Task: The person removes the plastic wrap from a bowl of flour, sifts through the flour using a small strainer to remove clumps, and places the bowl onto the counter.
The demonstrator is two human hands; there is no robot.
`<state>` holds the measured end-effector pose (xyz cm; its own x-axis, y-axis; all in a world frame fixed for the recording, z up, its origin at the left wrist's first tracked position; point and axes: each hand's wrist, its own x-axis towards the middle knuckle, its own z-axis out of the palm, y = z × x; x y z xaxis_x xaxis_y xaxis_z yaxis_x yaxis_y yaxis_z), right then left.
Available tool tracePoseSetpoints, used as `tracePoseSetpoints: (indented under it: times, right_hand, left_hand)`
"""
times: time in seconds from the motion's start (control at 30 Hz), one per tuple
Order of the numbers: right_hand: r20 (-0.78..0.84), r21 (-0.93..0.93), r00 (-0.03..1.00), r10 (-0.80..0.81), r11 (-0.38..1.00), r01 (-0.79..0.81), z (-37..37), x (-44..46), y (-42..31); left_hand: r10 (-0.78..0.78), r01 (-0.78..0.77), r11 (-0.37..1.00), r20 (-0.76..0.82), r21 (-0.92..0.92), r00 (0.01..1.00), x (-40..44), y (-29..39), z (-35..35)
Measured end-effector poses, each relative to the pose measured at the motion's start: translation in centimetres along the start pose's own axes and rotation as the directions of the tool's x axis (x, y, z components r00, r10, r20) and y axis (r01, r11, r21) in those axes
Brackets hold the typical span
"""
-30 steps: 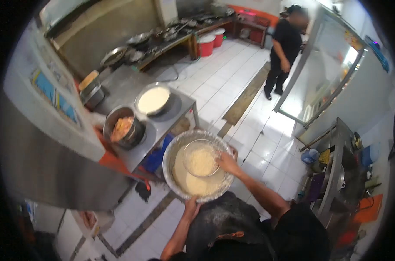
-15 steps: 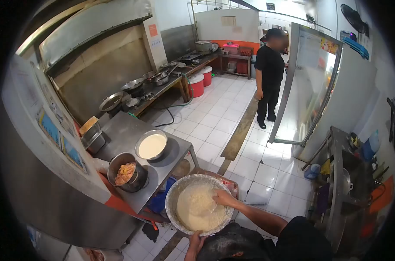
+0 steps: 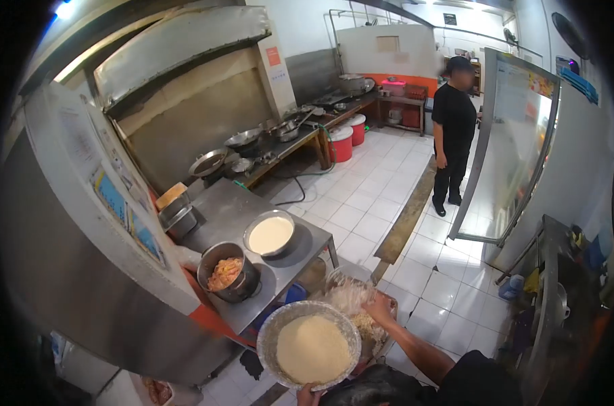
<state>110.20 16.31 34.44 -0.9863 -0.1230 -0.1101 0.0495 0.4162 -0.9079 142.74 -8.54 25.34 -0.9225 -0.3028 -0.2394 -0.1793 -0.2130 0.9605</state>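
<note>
At the bottom of the head view, my left hand (image 3: 310, 395) grips the near rim of a large speckled metal bowl (image 3: 265, 352). Pale, flour-like powder (image 3: 314, 348) fills much of the bowl. My right hand (image 3: 380, 308) is beyond the bowl's right side, closed on what looks like a round strainer (image 3: 344, 289), smeared by motion and pale with its contents. Below it, pale crumbly pieces (image 3: 368, 329) lie in a low container whose full shape is hidden. My right fingers are partly blurred.
A steel table (image 3: 219, 210) at left bears a basin of creamy liquid (image 3: 272, 233) and a pot (image 3: 234, 292) of raw-looking meat pieces. Woks line the stove counter behind. A person in black (image 3: 454, 115) stands by an open glass fridge door (image 3: 506, 149). A sink counter (image 3: 547, 271) runs along the right.
My right hand has lifted the strainer out of the bowl and carried it forward and right, over the low container. My left hand stays on the bowl's rim. The view has turned left.
</note>
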Motion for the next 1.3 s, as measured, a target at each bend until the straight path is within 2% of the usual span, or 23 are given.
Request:
tracePoseSetpoints:
  times: [0.07,0.1,0.13,0.17,0.2,0.23,0.27,0.3,0.33,0.4,0.47,0.57,0.67,0.7,0.73,0.83,0.9,0.93,1.0,1.03,1.23,1.3]
  right_hand:
    - [-0.037,-0.091,0.998,0.047,0.995,-0.050,-1.1,-1.3,-1.7]
    - [-0.117,-0.181,0.987,-0.107,0.980,0.085,-0.3,-1.4,-0.9]
    - [-0.170,-0.278,0.950,-0.262,0.938,0.209,0.5,-1.5,0.3]
    - [-0.180,-0.327,0.925,-0.335,0.907,0.265,1.8,-0.4,3.3]
    - [-0.174,-0.369,0.899,-0.402,0.873,0.319,3.6,0.8,6.2]
    - [-0.161,-0.405,0.864,-0.476,0.831,0.382,5.0,1.0,8.2]
    - [-0.117,-0.480,0.901,-0.417,0.818,0.316,4.7,0.1,7.0]
    - [-0.073,-0.557,0.935,-0.347,0.792,0.251,3.9,-1.1,5.0]
    - [-0.102,-0.558,0.911,-0.399,0.781,0.279,4.1,-1.2,5.5]
    - [-0.099,-0.554,0.877,-0.471,0.758,0.344,5.1,1.4,7.8]
    - [-0.083,-0.507,0.894,-0.441,0.791,0.343,4.9,2.2,9.8]
    - [-0.184,-0.374,0.899,-0.397,0.874,0.309,3.6,2.8,5.5]
    - [-0.290,-0.249,0.843,-0.453,0.886,0.391,1.5,1.9,-0.9]
    - [-0.310,-0.211,0.815,-0.490,0.871,0.443,1.0,2.0,-2.2]
    - [-0.343,-0.178,0.778,-0.526,0.850,0.497,0.2,2.2,-3.8]
    - [-0.167,-0.303,0.745,-0.646,0.752,0.585,-2.3,-0.1,-9.6]
    - [0.079,-0.266,0.798,-0.597,0.759,0.594,-3.3,-2.2,-12.3]
    - [0.203,-0.246,0.800,-0.564,0.762,0.599,-3.2,-2.7,-12.8]
    - [0.396,-0.314,0.706,-0.587,0.636,0.705,-2.2,-3.3,-12.7]
    - [0.483,-0.348,0.661,-0.574,0.567,0.746,-1.9,-3.6,-12.8]
    - [0.702,-0.459,0.497,-0.510,0.210,0.863,-2.4,-3.4,-11.5]
    - [0.704,-0.520,0.629,-0.329,0.365,0.772,-3.9,-4.1,-11.7]
  left_hand:
    - [-0.011,0.007,0.999,0.070,0.053,0.998,-2.0,1.0,-1.5]
    - [0.079,-0.199,0.806,0.232,0.558,0.970,-3.4,2.1,-2.2]
    - [0.094,-0.162,0.848,0.157,0.505,0.983,-3.5,2.3,-2.4]
    - [0.099,-0.120,0.886,0.071,0.447,0.993,-3.5,2.0,-2.3]
    - [0.004,0.006,0.978,-0.047,0.208,0.999,-4.5,1.6,-2.5]
    - [-0.091,0.081,0.994,-0.163,-0.068,0.982,-5.6,1.6,-2.5]
    - [-0.288,0.138,0.839,-0.215,-0.526,0.933,-5.6,2.9,-1.8]
    - [-0.273,0.144,0.888,-0.247,-0.438,0.930,-6.1,4.9,-0.9]
    - [-0.261,0.157,0.925,-0.277,-0.346,0.925,-6.8,6.9,0.1]
    - [-0.408,0.150,0.748,-0.270,-0.647,0.872,-6.6,10.2,1.6]
    - [-0.367,0.189,0.823,-0.248,-0.536,0.897,-6.9,9.5,1.0]
    - [-0.345,0.169,0.766,-0.176,-0.620,0.922,-6.6,11.2,1.5]
    - [-0.164,0.156,0.976,-0.036,-0.154,0.986,-6.0,7.5,-0.3]
    - [-0.350,0.243,0.743,-0.053,-0.624,0.935,-5.3,11.2,1.8]
    - [-0.340,0.252,0.754,-0.033,-0.607,0.940,-4.9,11.9,2.4]
    - [-0.347,0.324,0.793,0.055,-0.516,0.936,-3.1,12.4,3.4]
    - [-0.382,0.377,0.826,0.075,-0.418,0.921,-2.1,12.8,4.2]
    - [-0.366,0.370,0.810,0.102,-0.455,0.925,-1.8,12.4,4.7]
    - [-0.328,0.373,0.772,0.181,-0.514,0.927,-0.6,11.6,6.2]
    - [-0.370,0.405,0.763,0.173,-0.503,0.913,-0.6,13.5,7.3]
    - [-0.410,0.509,0.722,0.303,-0.469,0.860,0.0,15.7,10.2]
    - [-0.418,0.524,0.708,0.316,-0.473,0.851,-0.1,16.0,10.3]
